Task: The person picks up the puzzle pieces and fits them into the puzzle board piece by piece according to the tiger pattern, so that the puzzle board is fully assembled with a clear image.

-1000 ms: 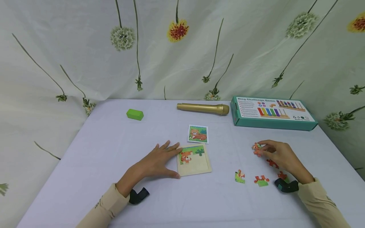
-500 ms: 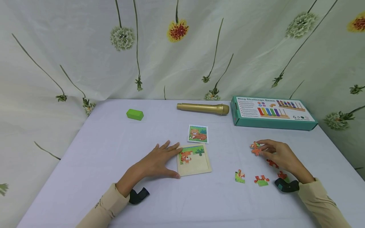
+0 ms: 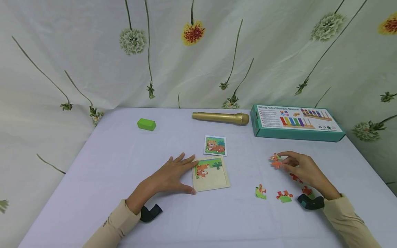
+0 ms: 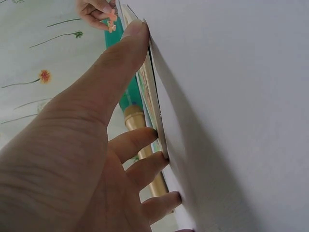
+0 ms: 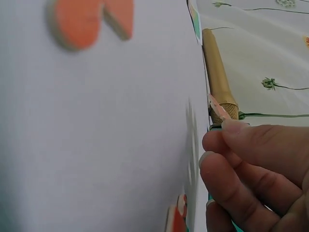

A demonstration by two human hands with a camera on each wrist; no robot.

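In the head view my left hand (image 3: 173, 177) lies with spread fingers at the left side of a wooden puzzle board (image 3: 215, 181). Its thumb and fingertips touch the board's edges, as the left wrist view also shows. Fitted pieces with a tiger's face (image 3: 202, 171) and greenery fill the board's upper left and top; bare wood shows below. My right hand (image 3: 305, 168) pinches an orange puzzle piece (image 3: 275, 162) between thumb and fingers, raised off the table in the right wrist view. Loose puzzle pieces, one green and orange (image 3: 261, 192) and another wider (image 3: 284, 196), lie below it.
More loose red pieces (image 3: 296, 177) lie under and beside the right wrist. Behind the board is a tiger picture card (image 3: 215, 145). Farther back are a green block (image 3: 146, 124), a gold microphone (image 3: 221, 118) and a teal game box (image 3: 297, 134).
My right hand has shifted slightly left with the puzzle piece, which has turned a little in its fingers. My left hand has stayed put on the board.
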